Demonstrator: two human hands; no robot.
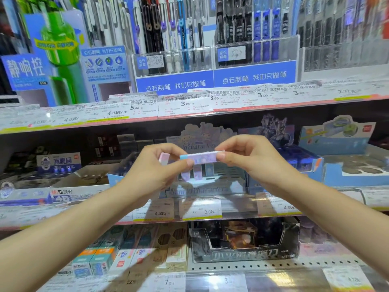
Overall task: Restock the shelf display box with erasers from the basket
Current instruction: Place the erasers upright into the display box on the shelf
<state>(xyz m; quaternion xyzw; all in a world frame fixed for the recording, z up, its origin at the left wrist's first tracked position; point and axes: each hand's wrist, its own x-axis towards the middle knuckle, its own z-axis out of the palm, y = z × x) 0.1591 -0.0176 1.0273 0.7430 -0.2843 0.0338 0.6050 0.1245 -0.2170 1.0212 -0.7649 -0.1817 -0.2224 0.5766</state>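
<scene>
A long pastel eraser (202,157) is being held level in front of the middle shelf (273,209), just above the display box (197,188). The right hand (250,159) is pinching its right end between thumb and fingers. The left hand (155,167) is pinching its left end while also gripping a second, pink eraser (164,158) in curled fingers. More erasers (192,174) are standing upright in the box below. Pens (164,28) are filling the upper shelf.
</scene>
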